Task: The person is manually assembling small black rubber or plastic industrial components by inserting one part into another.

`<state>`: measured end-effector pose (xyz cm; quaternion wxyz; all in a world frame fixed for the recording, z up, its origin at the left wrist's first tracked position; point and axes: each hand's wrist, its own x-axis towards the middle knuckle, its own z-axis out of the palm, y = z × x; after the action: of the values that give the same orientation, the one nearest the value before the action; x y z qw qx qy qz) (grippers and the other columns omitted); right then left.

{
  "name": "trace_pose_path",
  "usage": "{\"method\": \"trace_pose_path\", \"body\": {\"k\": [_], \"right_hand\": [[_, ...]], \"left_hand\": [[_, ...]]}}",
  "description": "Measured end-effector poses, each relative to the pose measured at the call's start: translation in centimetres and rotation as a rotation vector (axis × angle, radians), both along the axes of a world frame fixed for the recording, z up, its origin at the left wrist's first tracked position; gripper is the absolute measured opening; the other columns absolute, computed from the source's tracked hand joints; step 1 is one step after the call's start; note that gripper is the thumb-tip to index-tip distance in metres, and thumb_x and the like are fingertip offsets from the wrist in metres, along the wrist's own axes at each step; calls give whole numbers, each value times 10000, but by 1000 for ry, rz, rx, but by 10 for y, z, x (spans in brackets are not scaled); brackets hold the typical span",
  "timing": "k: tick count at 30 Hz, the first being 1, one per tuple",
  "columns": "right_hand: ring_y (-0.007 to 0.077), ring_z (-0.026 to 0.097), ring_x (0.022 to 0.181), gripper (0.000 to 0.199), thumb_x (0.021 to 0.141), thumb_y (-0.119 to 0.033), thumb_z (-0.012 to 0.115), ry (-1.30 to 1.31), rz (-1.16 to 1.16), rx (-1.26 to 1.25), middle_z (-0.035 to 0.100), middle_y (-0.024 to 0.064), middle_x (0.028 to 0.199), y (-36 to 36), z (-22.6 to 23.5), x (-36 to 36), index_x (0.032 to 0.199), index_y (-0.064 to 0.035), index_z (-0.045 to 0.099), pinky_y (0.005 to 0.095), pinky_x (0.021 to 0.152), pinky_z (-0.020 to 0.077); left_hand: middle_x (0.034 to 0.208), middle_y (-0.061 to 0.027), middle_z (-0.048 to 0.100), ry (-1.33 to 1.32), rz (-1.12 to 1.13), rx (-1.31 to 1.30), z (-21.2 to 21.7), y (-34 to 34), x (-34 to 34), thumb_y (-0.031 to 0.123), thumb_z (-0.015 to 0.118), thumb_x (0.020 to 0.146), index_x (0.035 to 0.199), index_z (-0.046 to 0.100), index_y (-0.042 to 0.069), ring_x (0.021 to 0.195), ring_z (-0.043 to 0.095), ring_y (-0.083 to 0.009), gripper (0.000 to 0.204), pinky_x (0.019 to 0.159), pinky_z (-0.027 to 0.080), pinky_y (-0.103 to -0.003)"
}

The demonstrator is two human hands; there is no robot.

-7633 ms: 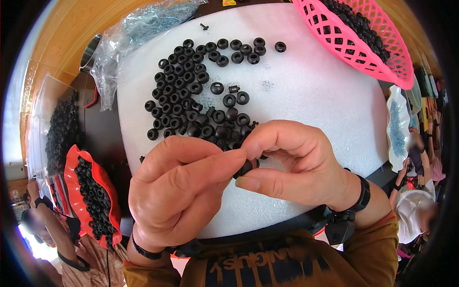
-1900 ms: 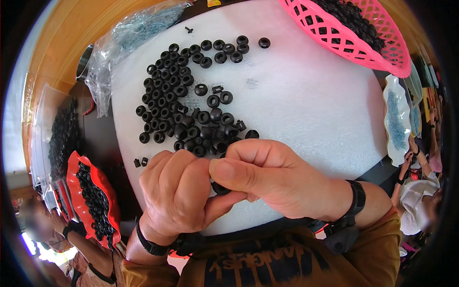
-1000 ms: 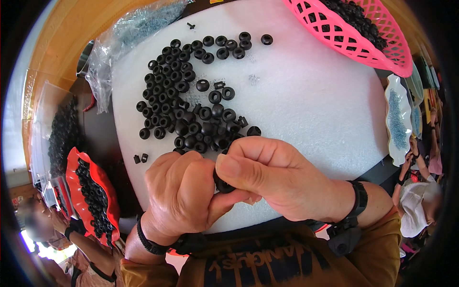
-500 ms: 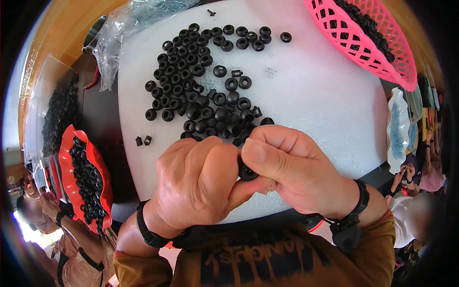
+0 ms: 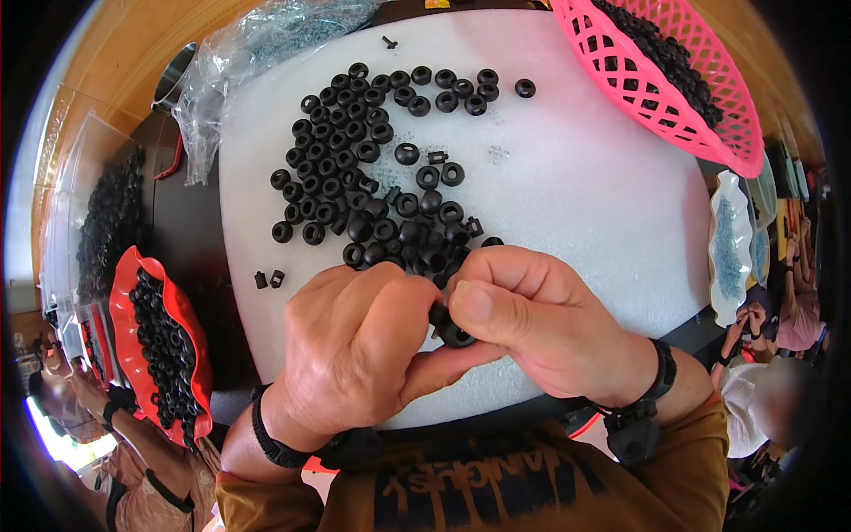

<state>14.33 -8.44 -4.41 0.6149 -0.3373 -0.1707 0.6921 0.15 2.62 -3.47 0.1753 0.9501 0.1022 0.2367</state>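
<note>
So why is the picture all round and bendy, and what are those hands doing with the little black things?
The camera sits on a person's head and looks down, and its wide lens bends the edges. The left hand and right hand are that person's own. Together they pinch one small black ring between the fingertips. More black rings lie scattered on a white board. A pink basket at the top right and a red tray at the left hold more of them. A clear plastic bag lies at the top left.
</note>
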Motion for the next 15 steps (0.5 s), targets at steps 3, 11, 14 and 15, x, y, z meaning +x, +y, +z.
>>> {"method": "trace_pose_path", "body": {"k": [3,11,14,15], "right_hand": [[-1,387,654,253,962,-269,575,-10,-12,38,492,-73,716,0,-2,0,801,-74,567,172,554,307],[-1,459,721,246,961,-245,579,-16,-12,-11,500,-64,754,0,3,0,807,-54,556,169,613,390],[4,493,737,246,959,-244,581,27,22,-49,519,-53,766,1,5,2,806,-53,558,170,605,396],[4,493,737,246,959,-244,581,29,23,-52,519,-53,766,-1,3,4,806,-53,558,170,605,396]], "left_hand": [[603,-78,471,-32,19,2,1,2,-1,470,763,701,755,525,31,490,448,-258,503,449,337,-357],[570,-73,445,32,-68,87,4,6,1,365,760,715,670,477,39,448,422,-254,434,421,317,-347],[569,-75,440,49,-85,77,5,4,1,349,745,732,665,477,38,445,418,-257,416,423,319,-347],[575,-77,443,49,-94,69,4,3,1,352,737,744,672,484,36,450,421,-259,411,425,323,-348]]}}
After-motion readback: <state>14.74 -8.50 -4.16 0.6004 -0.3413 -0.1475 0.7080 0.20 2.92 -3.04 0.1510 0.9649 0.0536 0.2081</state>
